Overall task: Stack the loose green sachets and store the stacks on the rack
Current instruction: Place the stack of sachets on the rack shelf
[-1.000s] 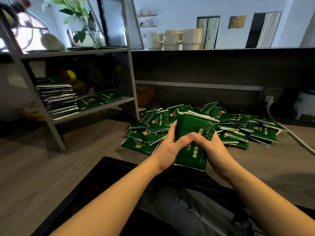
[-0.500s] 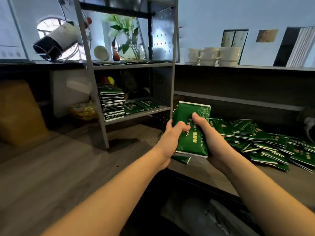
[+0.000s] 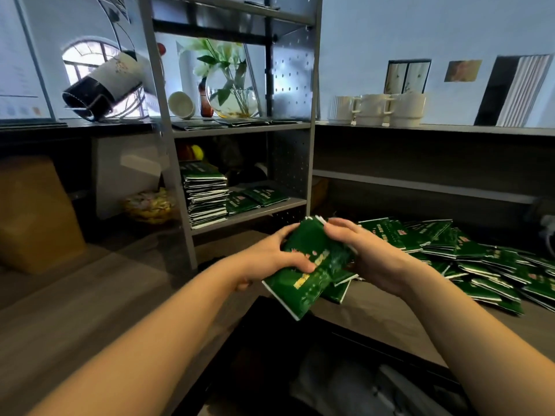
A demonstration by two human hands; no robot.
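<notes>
Both hands (image 3: 318,259) gripping sachet stack (image 3: 309,265), fingers curled

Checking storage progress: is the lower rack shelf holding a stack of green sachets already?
Yes, a tall stack of green sachets sits at the left of the lower rack shelf, with a few flat sachets beside it.

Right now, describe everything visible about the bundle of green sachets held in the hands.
The handheld bundle of glossy green foil-like sachets is a stack with white edges and yellow print on its top face, blurred past reading. It is tilted, its lower corner toward the camera, held above the front edge of the brown wooden counter. The left hand grips its left side, thumb across the top face; the right hand holds its upper right edge with curled fingers. It sits near the rack's lower shelf.
</notes>
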